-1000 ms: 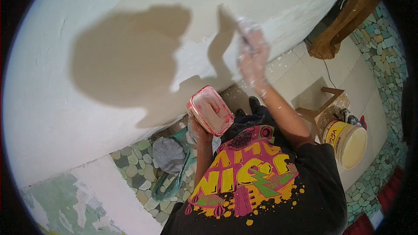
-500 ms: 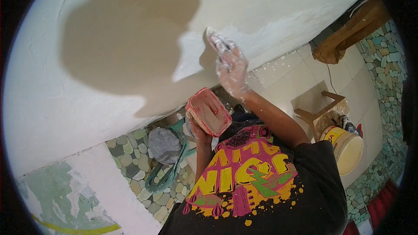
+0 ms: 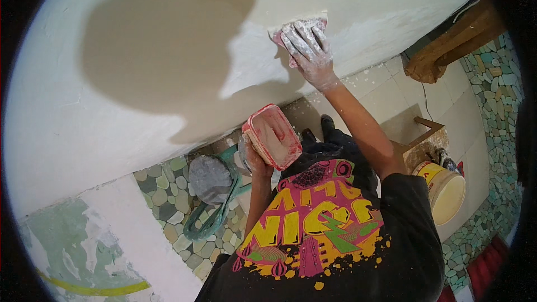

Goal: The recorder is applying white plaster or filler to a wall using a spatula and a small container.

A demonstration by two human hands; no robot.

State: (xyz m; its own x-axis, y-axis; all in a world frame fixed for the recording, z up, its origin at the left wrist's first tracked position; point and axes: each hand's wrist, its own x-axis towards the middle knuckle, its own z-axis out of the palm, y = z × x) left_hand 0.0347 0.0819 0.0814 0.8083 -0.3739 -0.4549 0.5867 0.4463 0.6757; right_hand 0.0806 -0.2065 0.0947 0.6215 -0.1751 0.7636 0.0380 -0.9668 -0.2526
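My right hand (image 3: pixel 311 59), its fingers coated in white paste, presses a pinkish flat putty spreader (image 3: pixel 278 38) against the pale wall (image 3: pixel 184 162). The fingers lie across the spreader's face, and its upper edge meets the wall. Lower down and to the left, my left hand (image 3: pixel 256 161) grips a red-rimmed plastic tub (image 3: pixel 269 107) from its left side and beneath. Pale putty (image 3: pixel 275 144) fills part of the tub, which is tilted so its mouth shows. Part of the left hand's fingers is hidden behind the tub.
Below the tub are a grey round lid-like thing (image 3: pixel 210 179) and a green hose-like loop (image 3: pixel 202 229) on pebbled floor (image 3: pixel 168 201). To the right, a yellow-white bucket (image 3: pixel 447 196) stands by a small wooden stool (image 3: pixel 428 137). Brown covering (image 3: pixel 447 45) hangs at upper right.
My right hand has moved right and slightly up along the wall, turning so the spreader's broad face now shows. The tub in my left hand has shifted slightly right and up.
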